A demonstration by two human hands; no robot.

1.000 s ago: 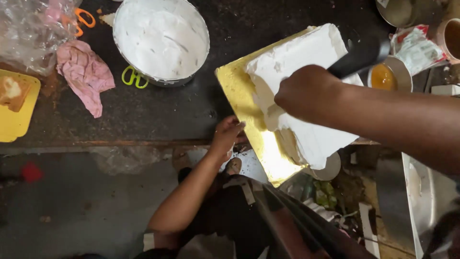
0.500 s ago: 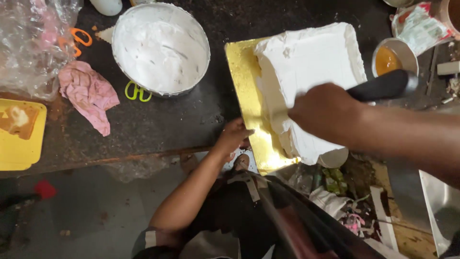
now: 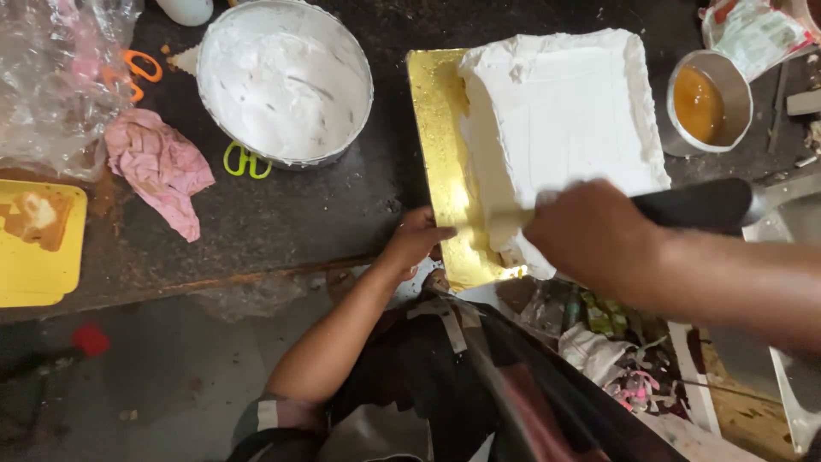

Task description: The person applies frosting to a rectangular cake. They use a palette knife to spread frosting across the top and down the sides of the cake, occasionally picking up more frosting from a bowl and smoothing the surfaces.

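A rectangular cake (image 3: 564, 120) covered in white cream sits on a gold board (image 3: 436, 145) on the dark worktop. My right hand (image 3: 590, 235) grips a spatula with a black handle (image 3: 697, 205); its blade lies against the cake's near-left side and is mostly hidden by my hand. My left hand (image 3: 415, 239) pinches the gold board's near-left edge, close to the worktop's front edge.
A large round metal bowl of white cream (image 3: 286, 81) stands left of the cake. Green scissors (image 3: 244, 162), a pink cloth (image 3: 158, 167), orange scissors (image 3: 137, 68) and crumpled plastic (image 3: 51, 68) lie further left. A yellow board (image 3: 34, 244) is at far left. A small bowl of orange liquid (image 3: 705, 103) stands at right.
The gold board and cake have turned from tilted to nearly square with the worktop. My right hand slid down along the cake's side; my left hand stayed on the board's edge.
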